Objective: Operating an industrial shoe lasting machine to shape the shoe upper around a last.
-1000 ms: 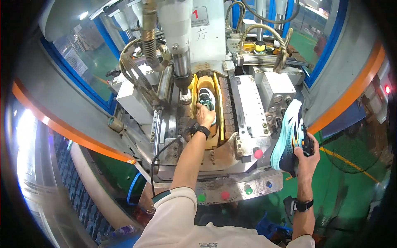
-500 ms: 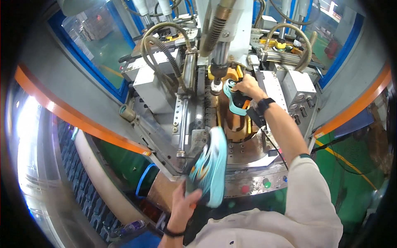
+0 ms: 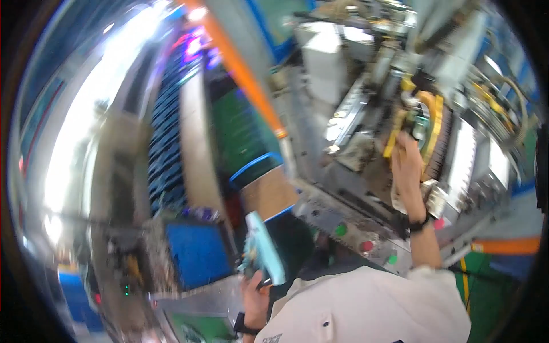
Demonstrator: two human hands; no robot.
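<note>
My left hand [image 3: 255,297], low in the view, is closed around a light-blue shoe [image 3: 266,251] with a paler sole edge, held tilted in front of my body. My right hand [image 3: 407,171] reaches into the press at the right. Its fingers point at a dark and pale-teal shoe [image 3: 420,123] seated between yellow-edged jaws [image 3: 437,131]. Motion smears those fingers, so I cannot make out whether they touch the shoe or grip anything.
Red and green push buttons [image 3: 366,246] line the machine's front panel. At left stand a brown board in a blue frame [image 3: 269,193], a blue panel [image 3: 197,254] and a conveyor with dark ridged pieces [image 3: 166,154]. An orange guard edge [image 3: 246,74] rises beside the press.
The view has swung left, bringing in more of the conveyor side. My left hand has carried its shoe down, closer to my body. My right hand has drawn back toward the press's near side.
</note>
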